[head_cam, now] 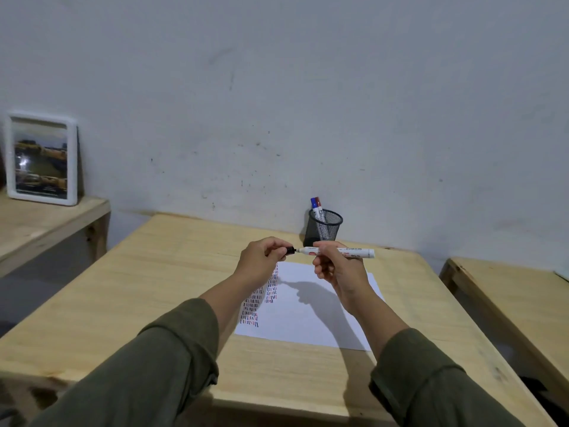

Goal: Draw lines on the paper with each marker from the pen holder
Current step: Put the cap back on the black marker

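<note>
My right hand (334, 268) holds a white marker (354, 252) level above the paper, tip pointing left. My left hand (261, 258) pinches its black cap (290, 250), which sits a small gap off the tip. The white paper (317, 315) lies on the wooden table (123, 303) and carries rows of short black, red and blue strokes along its left side. Behind the hands stands a black mesh pen holder (324, 228) with a blue marker (314, 204) and a red marker (319, 203) upright in it.
A white picture frame (41, 158) leans on the wall on a lower wooden shelf (46, 223) at left. Another wooden table (517, 300) stands at right, across a narrow gap. The grey wall runs right behind the holder.
</note>
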A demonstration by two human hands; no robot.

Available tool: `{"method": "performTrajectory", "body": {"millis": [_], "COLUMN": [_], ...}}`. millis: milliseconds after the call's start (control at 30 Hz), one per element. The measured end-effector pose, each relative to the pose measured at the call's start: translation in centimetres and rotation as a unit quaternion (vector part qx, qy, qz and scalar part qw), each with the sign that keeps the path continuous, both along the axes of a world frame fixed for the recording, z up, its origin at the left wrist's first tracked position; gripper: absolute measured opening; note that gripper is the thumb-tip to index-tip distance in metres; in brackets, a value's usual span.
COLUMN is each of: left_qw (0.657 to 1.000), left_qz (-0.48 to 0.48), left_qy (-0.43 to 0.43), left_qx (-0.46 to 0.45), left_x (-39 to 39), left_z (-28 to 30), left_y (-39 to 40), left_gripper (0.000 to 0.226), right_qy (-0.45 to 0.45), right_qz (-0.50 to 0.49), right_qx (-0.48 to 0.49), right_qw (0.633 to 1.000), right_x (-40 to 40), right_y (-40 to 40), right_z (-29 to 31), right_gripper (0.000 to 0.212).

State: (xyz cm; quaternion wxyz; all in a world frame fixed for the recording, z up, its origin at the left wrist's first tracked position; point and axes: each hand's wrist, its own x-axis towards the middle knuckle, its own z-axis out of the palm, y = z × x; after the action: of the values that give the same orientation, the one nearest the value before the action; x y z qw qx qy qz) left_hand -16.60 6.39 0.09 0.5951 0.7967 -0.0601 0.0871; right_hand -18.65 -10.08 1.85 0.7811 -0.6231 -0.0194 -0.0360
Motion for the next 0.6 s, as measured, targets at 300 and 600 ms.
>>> {"method": "performTrajectory", "body": {"millis": [300,600], "left_qw": [1.000,0.999], "left_qz": [-0.017,-0.020], "left_qy": [0.012,0.002], "left_qx": [0.003,0.030], "left_x": [-0.8,-1.5], "left_z": [1.9,3.7], "left_y": [-1.1,-1.9], "left_gripper": [0.017,0.014], "right_qy": [-0.004,0.015], "right_qz": [0.014,0.042], "right_qx": [-0.021,0.012], "right_qw": [1.000,0.999], "right_x": [-0.2,-0.9], "right_y": [-0.7,-0.9], "right_z": [1.2,3.0], "right_gripper": [0.011,0.015]}}
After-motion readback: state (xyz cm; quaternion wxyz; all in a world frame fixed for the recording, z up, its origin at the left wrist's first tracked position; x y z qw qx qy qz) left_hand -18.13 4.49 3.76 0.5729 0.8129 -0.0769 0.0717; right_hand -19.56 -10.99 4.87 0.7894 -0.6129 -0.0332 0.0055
